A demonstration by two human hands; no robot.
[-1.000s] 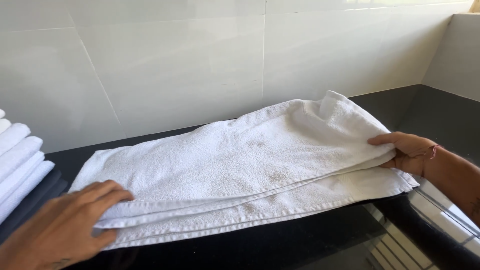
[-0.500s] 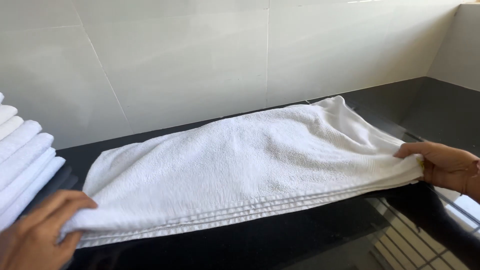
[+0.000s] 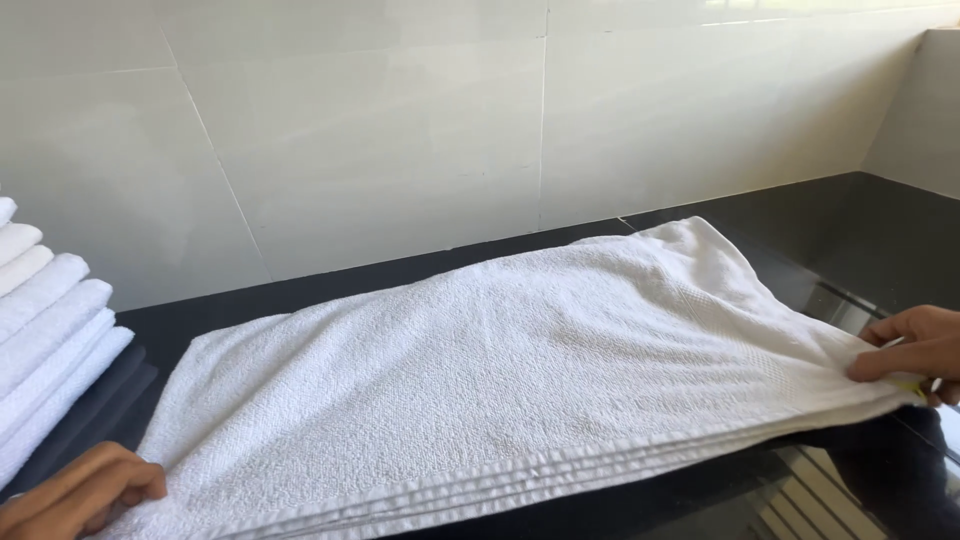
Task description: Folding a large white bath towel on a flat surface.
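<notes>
A white terry towel (image 3: 520, 380), folded into several layers, lies flat on a black counter (image 3: 800, 210), its long stacked hems running along the near edge between the two hands. The right hand (image 3: 915, 352) meets the towel's right end: its fingers (image 3: 885, 362) lie close together and pinch the corner layers, thumb side hidden beneath the cloth. The left hand (image 3: 75, 492) sits at the towel's near left corner; its fingers (image 3: 120, 482) are curled and pressed together over the edge, though whether cloth is actually caught between them cannot be told, since the hand is partly out of view.

The towel looks soft, limp and light, with a looped pile that should give good friction; it will sag and lose its fold if lifted from the middle. The firmer places to hold are the stitched hems and the corners just under each set of fingertips, where all layers can be gripped together.

Beyond the left fingers, well apart from the towel, stands a stack (image 3: 45, 330) of folded white towels, its rounded folds facing the counter. Behind everything rises a wall (image 3: 400, 130) of large pale glossy tiles, turning a corner past the right fingers. Near the right hand the counter reflects a gridded pattern. No packages, labels or signs are visible.
</notes>
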